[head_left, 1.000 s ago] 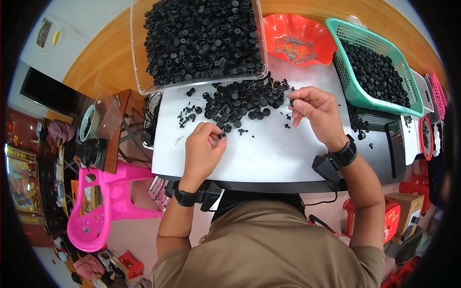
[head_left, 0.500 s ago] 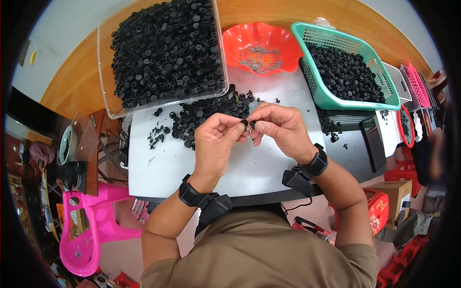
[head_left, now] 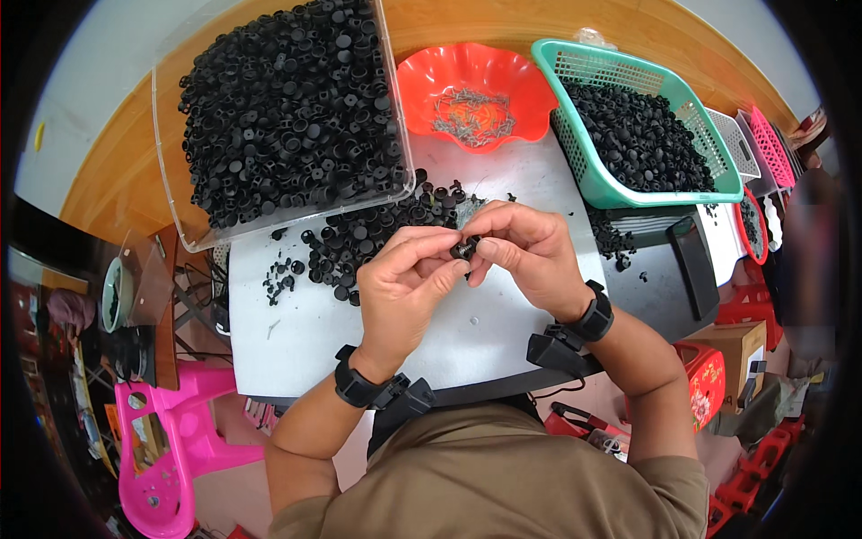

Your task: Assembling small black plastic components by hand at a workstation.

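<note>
While both hands are meeting above the grey bench (head_left: 296, 341), the left hand (head_left: 404, 287) and right hand (head_left: 530, 256) are pinching one small black plastic cap (head_left: 464, 248) between fingertips (long axis unclear).

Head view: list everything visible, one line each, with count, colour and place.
clear bin: one, transparent, far left, full of black caps
loose caps: many, black, on the table below the bin
red bowl: one, far centre, holding small metal pieces
green basket: one, far right, filled with black parts
grey table: one, under the hands
pink stool: one, lower left
small black part: one, between both hands
left hand: one, wrist strap, pinching the part
right hand: one, wrist strap, pinching the part
</note>
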Action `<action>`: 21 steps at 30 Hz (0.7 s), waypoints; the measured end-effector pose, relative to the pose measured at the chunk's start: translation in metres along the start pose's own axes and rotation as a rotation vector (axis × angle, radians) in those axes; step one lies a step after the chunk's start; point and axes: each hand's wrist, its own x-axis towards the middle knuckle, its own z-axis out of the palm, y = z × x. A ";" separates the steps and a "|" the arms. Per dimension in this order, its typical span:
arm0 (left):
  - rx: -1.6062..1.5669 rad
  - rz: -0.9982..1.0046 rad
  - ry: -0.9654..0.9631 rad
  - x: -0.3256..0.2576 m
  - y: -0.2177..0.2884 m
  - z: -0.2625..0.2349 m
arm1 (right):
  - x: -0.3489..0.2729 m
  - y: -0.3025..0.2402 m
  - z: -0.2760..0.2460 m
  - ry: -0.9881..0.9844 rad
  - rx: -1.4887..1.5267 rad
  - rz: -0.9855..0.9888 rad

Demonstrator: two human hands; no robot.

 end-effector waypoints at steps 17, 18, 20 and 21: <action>-0.307 -0.339 -0.086 0.006 -0.009 -0.013 | -0.001 -0.001 0.001 0.068 -0.010 -0.040; -0.425 -0.385 -0.089 0.006 -0.010 -0.014 | -0.001 0.000 0.001 0.075 -0.005 -0.048; -0.456 -0.385 -0.108 0.006 -0.011 -0.014 | -0.001 0.000 0.002 0.071 -0.103 -0.052; -0.496 -0.383 -0.117 0.005 -0.011 -0.014 | -0.002 0.000 0.001 0.079 -0.099 -0.059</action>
